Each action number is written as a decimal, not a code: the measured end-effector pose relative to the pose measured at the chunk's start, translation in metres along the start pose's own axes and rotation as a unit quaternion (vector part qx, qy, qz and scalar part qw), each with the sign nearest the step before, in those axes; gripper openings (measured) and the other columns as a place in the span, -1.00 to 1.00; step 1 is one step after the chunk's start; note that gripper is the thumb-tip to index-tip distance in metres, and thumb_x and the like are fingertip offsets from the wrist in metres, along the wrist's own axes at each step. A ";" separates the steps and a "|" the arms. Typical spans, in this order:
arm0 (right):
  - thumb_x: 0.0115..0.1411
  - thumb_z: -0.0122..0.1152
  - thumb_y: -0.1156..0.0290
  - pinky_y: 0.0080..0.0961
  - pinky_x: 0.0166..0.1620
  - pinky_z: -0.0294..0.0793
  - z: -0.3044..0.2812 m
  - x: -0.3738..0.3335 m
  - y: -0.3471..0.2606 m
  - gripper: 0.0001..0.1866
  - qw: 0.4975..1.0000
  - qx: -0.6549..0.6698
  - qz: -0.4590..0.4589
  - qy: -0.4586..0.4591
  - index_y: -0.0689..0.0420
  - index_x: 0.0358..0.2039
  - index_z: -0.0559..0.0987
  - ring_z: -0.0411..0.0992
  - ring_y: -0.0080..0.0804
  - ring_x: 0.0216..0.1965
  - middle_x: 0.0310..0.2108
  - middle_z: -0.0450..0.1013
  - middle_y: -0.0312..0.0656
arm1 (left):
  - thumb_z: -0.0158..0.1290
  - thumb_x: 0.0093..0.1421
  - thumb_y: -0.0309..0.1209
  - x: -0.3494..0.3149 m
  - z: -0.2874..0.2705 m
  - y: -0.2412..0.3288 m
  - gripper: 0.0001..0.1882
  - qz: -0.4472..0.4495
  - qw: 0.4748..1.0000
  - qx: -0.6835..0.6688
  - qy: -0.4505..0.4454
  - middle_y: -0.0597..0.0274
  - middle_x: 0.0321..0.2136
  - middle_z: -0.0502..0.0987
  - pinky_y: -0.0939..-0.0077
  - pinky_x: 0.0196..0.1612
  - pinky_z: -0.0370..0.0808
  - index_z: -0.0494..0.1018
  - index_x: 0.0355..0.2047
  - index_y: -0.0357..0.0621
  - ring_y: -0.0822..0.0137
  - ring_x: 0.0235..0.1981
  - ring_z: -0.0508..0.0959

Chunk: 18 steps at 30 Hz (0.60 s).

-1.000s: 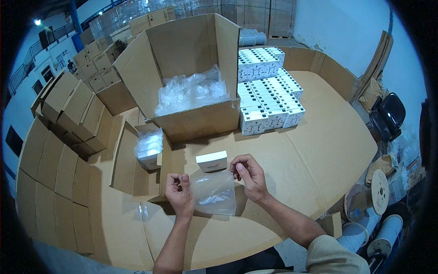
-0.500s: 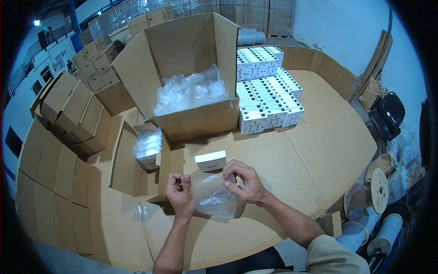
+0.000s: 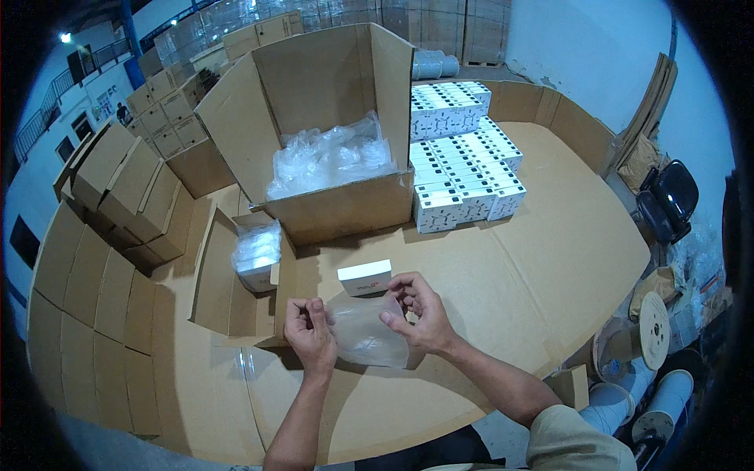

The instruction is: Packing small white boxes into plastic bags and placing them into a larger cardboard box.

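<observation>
A clear plastic bag (image 3: 367, 334) is stretched between my hands, low over the cardboard-covered table. My left hand (image 3: 311, 334) pinches its left edge. At its upper right edge, my right hand (image 3: 422, 314) grips with thumb and bent fingers. Just beyond the bag stands a small white box (image 3: 365, 277). Left of my hands is an open cardboard carton (image 3: 212, 294) with several bagged white boxes (image 3: 258, 250) in it. Behind that, a larger open carton (image 3: 345, 216) holds a heap of clear plastic bags (image 3: 334, 161).
Stacked white printed boxes (image 3: 467, 169) stand beside the large carton. Folded-open brown cartons (image 3: 126, 188) line the left side. A cardboard rim (image 3: 577, 122) borders the table's far right. Past the right edge are a black chair (image 3: 667, 200) and spools (image 3: 653, 330).
The bag has spread flatter and rounder between my hands. My right hand's fingers have shifted slightly and its thumb lies more along the bag. The white box stays in place.
</observation>
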State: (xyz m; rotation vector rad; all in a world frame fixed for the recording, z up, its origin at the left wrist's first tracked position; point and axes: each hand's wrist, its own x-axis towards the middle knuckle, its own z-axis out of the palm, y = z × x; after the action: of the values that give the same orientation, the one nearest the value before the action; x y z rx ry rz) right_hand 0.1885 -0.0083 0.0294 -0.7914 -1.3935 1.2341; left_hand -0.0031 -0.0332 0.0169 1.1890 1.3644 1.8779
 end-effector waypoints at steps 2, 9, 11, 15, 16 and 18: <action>0.31 0.27 0.40 -0.56 -0.36 0.42 0.001 -0.002 0.011 -0.80 0.992 -0.123 -0.010 -0.009 0.23 -0.18 0.49 0.40 -0.62 -0.42 -0.41 0.46 -0.29 | 0.13 0.40 -0.11 -0.003 0.003 0.000 -0.60 -0.013 1.000 -0.008 0.001 0.45 -0.60 0.33 0.67 -0.61 0.28 0.24 -0.37 -0.08 0.62 -0.64 0.33; 0.52 -0.05 0.31 -0.63 -0.50 0.32 0.005 -0.004 0.010 -0.74 0.988 -0.139 0.017 0.058 0.19 -0.27 0.47 0.29 -0.72 -0.58 -0.61 0.35 -0.40 | 0.11 0.41 -0.25 0.002 0.000 0.000 -0.69 -0.028 0.999 -0.043 -0.005 0.43 -0.57 0.29 0.64 -0.69 0.26 0.22 -0.32 -0.07 0.62 -0.67 0.30; 0.52 -0.06 0.31 -0.62 -0.55 0.26 0.006 -0.004 0.010 -0.73 0.983 -0.149 0.008 0.112 0.18 -0.30 0.45 0.25 -0.73 -0.62 -0.63 0.31 -0.42 | 0.06 0.44 -0.24 0.004 -0.002 -0.004 -0.71 -0.030 0.998 -0.052 -0.002 0.44 -0.55 0.27 0.65 -0.69 0.24 0.20 -0.32 -0.04 0.62 -0.65 0.29; 0.53 -0.07 0.32 -0.62 -0.55 0.24 0.004 -0.001 0.008 -0.73 0.977 -0.165 -0.019 0.130 0.18 -0.30 0.45 0.22 -0.73 -0.62 -0.65 0.28 -0.42 | -0.02 0.48 -0.20 0.000 -0.004 -0.008 -0.76 -0.092 0.983 -0.160 -0.023 0.33 -0.40 0.38 0.68 -0.50 0.34 0.30 -0.13 -0.10 0.58 -0.54 0.37; 0.53 -0.07 0.32 -0.62 -0.55 0.24 0.002 -0.001 0.009 -0.73 0.976 -0.173 -0.026 0.130 0.19 -0.30 0.44 0.23 -0.74 -0.62 -0.65 0.29 -0.42 | -0.04 0.49 -0.21 -0.005 -0.002 -0.004 -0.74 -0.126 0.977 -0.167 -0.050 0.29 -0.34 0.44 0.71 -0.38 0.40 0.33 -0.04 -0.14 0.56 -0.47 0.43; 0.53 -0.08 0.33 -0.63 -0.55 0.24 0.000 0.000 0.011 -0.74 0.974 -0.181 -0.034 0.130 0.19 -0.30 0.44 0.23 -0.75 -0.61 -0.65 0.29 -0.42 | -0.03 0.49 -0.23 -0.016 0.006 0.002 -0.73 -0.148 0.977 -0.133 -0.071 0.32 -0.37 0.47 0.69 -0.31 0.42 0.40 0.00 -0.17 0.57 -0.46 0.43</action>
State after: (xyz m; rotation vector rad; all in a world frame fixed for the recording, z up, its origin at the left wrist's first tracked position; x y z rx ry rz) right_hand 0.1863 -0.0059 0.0189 -1.1054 -1.4305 0.7969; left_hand 0.0093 -0.0439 0.0137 0.9111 1.1045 1.6669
